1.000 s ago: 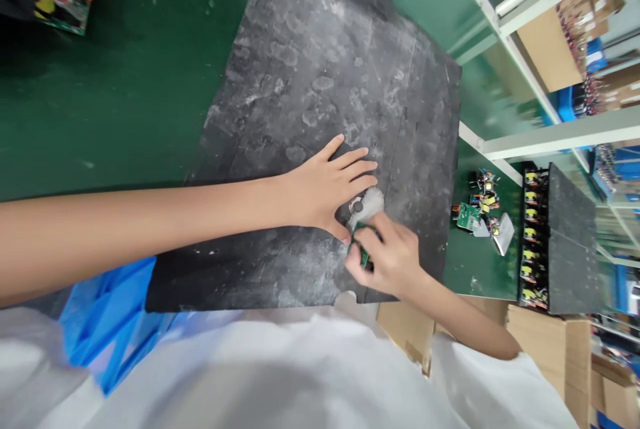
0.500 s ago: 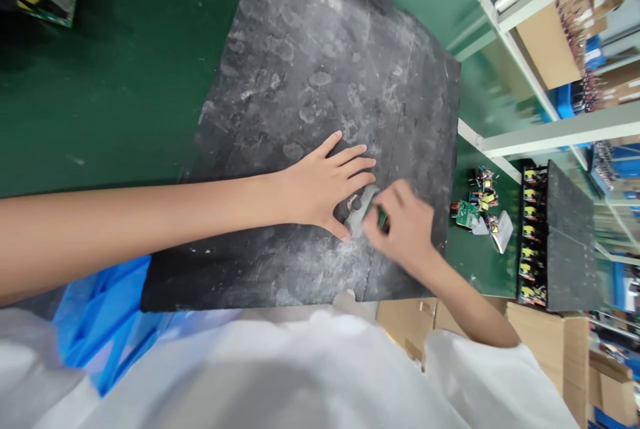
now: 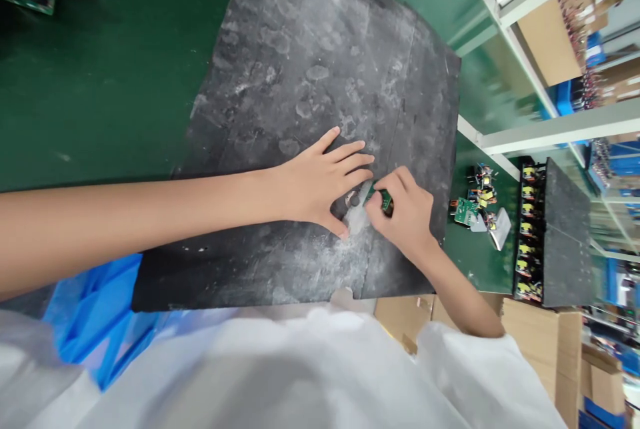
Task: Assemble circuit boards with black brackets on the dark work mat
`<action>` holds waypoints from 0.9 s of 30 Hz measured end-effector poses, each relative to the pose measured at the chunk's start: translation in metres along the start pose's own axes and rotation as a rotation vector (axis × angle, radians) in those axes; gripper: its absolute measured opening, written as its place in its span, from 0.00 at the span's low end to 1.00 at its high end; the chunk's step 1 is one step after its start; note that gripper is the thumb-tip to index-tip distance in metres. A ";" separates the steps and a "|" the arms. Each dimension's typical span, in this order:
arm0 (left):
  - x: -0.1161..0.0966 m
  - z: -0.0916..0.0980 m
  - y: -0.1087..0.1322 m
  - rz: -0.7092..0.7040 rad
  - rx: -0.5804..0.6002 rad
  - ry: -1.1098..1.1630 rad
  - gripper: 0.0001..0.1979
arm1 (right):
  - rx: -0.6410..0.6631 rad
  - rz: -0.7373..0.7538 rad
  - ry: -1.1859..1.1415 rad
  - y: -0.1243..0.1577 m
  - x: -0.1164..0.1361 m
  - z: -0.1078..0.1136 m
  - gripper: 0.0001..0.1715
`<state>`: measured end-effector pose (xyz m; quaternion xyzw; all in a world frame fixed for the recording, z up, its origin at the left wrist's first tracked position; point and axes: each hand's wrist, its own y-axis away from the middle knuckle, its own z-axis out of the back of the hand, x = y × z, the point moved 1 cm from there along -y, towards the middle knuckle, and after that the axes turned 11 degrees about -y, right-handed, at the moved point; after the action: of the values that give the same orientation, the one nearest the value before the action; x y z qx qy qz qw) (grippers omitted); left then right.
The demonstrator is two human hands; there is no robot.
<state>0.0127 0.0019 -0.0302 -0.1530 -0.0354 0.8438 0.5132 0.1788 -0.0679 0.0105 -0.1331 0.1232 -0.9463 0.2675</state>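
Observation:
My left hand (image 3: 325,179) lies flat with spread fingers on a worn black board (image 3: 300,82) marked with whitish smudges. Between its thumb and fingers sits a small dark round piece (image 3: 355,199) on the board, beside a pale grey worn patch. My right hand (image 3: 403,212) is closed just right of it. Its thumb and curled fingers pinch a small green circuit board (image 3: 385,201), mostly hidden by the fingers. The green board is held low at the edge of the grey patch; whether it touches the surface I cannot tell.
A green table (image 3: 115,82) lies beneath the black board. Circuit boards with components (image 3: 467,212) lie at the right, next to a black rack (image 3: 529,232) of several similar boards. White shelf posts (image 3: 555,134) stand beyond. Cardboard boxes (image 3: 530,342) and a blue bag (image 3: 100,312) are near my body.
My right hand, blurred before, is now sharper and slightly higher in view, still pinching the green circuit board. My left hand stays spread in nearly the same place; the view has shifted slightly.

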 end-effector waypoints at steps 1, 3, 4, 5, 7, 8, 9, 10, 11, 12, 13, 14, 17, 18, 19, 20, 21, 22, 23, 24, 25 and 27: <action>0.000 0.000 0.000 -0.001 0.001 0.002 0.48 | 0.005 -0.006 0.005 0.000 0.000 0.000 0.07; 0.000 0.000 0.000 -0.005 0.004 0.011 0.48 | 0.059 0.084 -0.012 0.001 0.001 0.000 0.07; 0.000 0.000 0.000 -0.006 0.004 0.014 0.48 | 0.083 0.125 -0.021 0.001 0.001 0.000 0.07; 0.000 0.000 0.000 -0.005 0.004 0.013 0.48 | 0.082 0.134 -0.025 0.000 -0.001 0.000 0.07; 0.000 0.001 -0.001 0.003 0.008 0.004 0.48 | 0.018 0.050 -0.008 -0.001 -0.005 0.001 0.07; 0.000 0.001 -0.001 0.006 0.010 0.001 0.48 | -0.012 -0.009 0.009 -0.002 -0.006 0.001 0.07; 0.000 0.000 -0.001 0.007 0.014 0.000 0.48 | -0.025 -0.040 0.017 -0.001 -0.007 0.001 0.07; 0.000 0.000 -0.001 0.004 0.017 0.001 0.48 | -0.014 -0.028 0.013 -0.001 -0.006 0.000 0.07; 0.000 0.000 -0.001 -0.001 0.018 0.002 0.48 | 0.017 0.020 -0.002 0.000 -0.004 0.000 0.07; 0.000 0.001 -0.001 -0.007 0.019 0.004 0.47 | 0.055 0.078 -0.022 0.001 -0.003 0.000 0.07; 0.000 0.001 -0.001 -0.010 0.021 0.003 0.47 | 0.084 0.117 -0.038 0.002 -0.002 -0.001 0.06; 0.000 0.001 -0.001 -0.009 0.023 -0.001 0.47 | 0.083 0.122 -0.046 0.002 -0.003 -0.001 0.06; -0.001 0.001 -0.001 0.008 0.036 -0.017 0.47 | -0.026 -0.038 0.007 -0.001 -0.007 0.000 0.06; -0.001 0.001 -0.001 0.008 0.039 -0.020 0.47 | -0.040 -0.072 0.020 -0.001 -0.007 0.000 0.07; -0.001 0.001 -0.001 0.003 0.040 -0.019 0.47 | -0.021 -0.059 0.020 0.000 -0.006 0.001 0.07; -0.001 0.001 -0.001 -0.004 0.039 -0.016 0.47 | 0.019 -0.007 0.006 0.001 -0.003 0.001 0.07; -0.001 0.001 -0.001 -0.011 0.035 -0.012 0.47 | 0.068 0.060 -0.013 0.002 -0.001 0.001 0.07; -0.001 0.001 -0.001 -0.014 0.027 -0.009 0.47 | 0.102 0.117 -0.030 0.003 0.000 0.002 0.07; -0.001 0.001 -0.001 -0.014 0.021 -0.006 0.47 | 0.111 0.140 -0.034 0.004 -0.001 0.002 0.06; -0.001 0.001 -0.001 -0.009 0.017 -0.006 0.47 | 0.089 0.123 -0.020 0.003 -0.003 0.002 0.06; 0.000 0.001 -0.001 -0.003 0.018 -0.008 0.47 | 0.052 0.071 0.009 0.001 -0.007 0.003 0.06; 0.000 0.001 -0.001 0.004 0.025 -0.011 0.47 | -0.018 -0.039 0.094 -0.002 -0.014 0.004 0.07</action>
<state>0.0132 0.0019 -0.0290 -0.1421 -0.0274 0.8460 0.5132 0.1908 -0.0591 0.0125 -0.0934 0.1414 -0.9554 0.2420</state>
